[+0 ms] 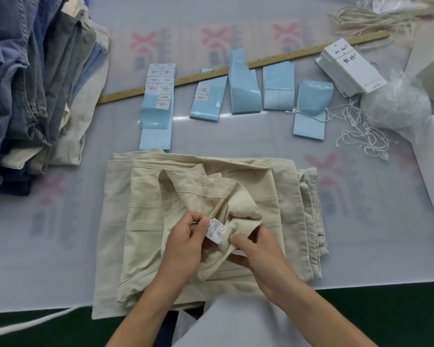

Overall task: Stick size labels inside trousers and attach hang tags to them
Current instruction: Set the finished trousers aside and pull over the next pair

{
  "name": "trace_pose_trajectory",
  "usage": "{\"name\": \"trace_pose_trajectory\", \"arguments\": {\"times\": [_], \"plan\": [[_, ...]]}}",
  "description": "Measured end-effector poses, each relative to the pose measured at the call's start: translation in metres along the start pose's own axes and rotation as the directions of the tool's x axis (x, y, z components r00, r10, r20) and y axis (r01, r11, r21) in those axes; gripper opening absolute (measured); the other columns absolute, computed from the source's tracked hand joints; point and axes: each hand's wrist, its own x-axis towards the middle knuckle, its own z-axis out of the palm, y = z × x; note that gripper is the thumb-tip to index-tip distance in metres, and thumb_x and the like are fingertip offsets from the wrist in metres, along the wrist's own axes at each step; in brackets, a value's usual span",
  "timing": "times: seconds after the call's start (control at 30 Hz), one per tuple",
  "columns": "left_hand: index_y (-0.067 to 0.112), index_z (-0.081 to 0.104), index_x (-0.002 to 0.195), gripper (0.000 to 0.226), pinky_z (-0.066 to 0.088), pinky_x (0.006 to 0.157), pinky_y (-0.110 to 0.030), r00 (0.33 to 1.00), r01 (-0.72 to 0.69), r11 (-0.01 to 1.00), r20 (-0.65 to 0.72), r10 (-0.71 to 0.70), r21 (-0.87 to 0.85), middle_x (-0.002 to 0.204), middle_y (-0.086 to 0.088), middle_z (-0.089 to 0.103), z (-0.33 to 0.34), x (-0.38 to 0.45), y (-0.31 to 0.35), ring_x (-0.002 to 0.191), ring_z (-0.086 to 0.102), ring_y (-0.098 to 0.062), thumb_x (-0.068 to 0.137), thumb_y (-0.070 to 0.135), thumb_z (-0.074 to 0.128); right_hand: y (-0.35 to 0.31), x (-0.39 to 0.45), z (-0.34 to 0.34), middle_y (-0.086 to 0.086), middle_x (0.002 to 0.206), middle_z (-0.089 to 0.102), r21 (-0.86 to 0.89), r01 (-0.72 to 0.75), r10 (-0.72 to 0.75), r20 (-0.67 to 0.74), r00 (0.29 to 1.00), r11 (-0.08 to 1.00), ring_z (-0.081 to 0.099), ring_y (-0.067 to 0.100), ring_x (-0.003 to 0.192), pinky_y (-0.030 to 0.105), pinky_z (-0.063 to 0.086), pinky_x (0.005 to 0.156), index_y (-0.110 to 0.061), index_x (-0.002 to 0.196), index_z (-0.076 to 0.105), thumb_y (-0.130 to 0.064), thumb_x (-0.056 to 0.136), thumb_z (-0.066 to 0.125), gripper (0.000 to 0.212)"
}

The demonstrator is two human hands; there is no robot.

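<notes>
Near the front edge of the worktop, a stack of folded cream trousers is laid flat, with the waistband of the top pair turned up and opened. A small white size label is pinched between thumb and fingers of the left hand and held against the inner fabric, while a fold of that fabric is gripped by the right hand. Whether the adhesive has yet been pressed down cannot be told. A crooked or creased bond is judged likely if the bunched cloth is not flattened beneath the label first. Loosening of the right-hand grip would let the waistband fall shut over the label, and the label could stick to the wrong layer. Blue label backing sheets, hang tags and loose tag strings are noted well apart beyond the stack; tangled strings may delay tagging.
</notes>
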Motion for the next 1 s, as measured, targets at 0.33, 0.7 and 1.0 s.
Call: {"name": "trace_pose_trajectory", "arguments": {"times": [0.33,0.7,1.0], "plan": [[0.013,0.058,0.096,0.013,0.050,0.054,-0.026,0.996,-0.005,0.999,0.093,0.009,-0.043,0.084,-0.009,0.078,0.000,-0.004,0.006,0.068,0.069,-0.023,0.105,0.019,0.052,-0.002,0.002,-0.010,0.012,0.105,0.076,0.006,-0.020,0.020,0.000,1.000,1.000,0.075,0.024,0.095,0.031,0.060,0.072,-0.010,0.112,0.069,-0.010,0.096,0.063,0.017],[0.025,0.050,0.136,0.075,0.046,0.102,-0.041,0.938,0.111,0.820,-0.332,0.100,0.562,0.130,0.002,0.044,-0.042,0.035,-0.011,0.124,0.046,-0.020,0.078,0.065,0.074,0.012,0.010,-0.051,-0.018,0.104,0.068,-0.580,0.154,-0.308,-0.175,0.935,0.800,0.066,0.008,0.093,0.037,0.058,0.083,-0.047,0.122,0.062,-0.022,0.088,0.076,0.045],[0.014,0.067,0.109,0.029,0.061,0.070,-0.035,0.957,0.093,0.964,-0.245,-0.156,-0.251,0.097,-0.011,0.078,-0.031,0.042,0.017,0.081,0.077,-0.020,0.084,0.016,0.082,-0.067,0.032,-0.071,-0.004,0.123,0.071,-0.455,0.158,0.018,0.359,0.933,0.877,0.065,0.013,0.119,0.035,0.049,0.104,-0.035,0.137,0.053,-0.042,0.080,0.081,0.064]]}}
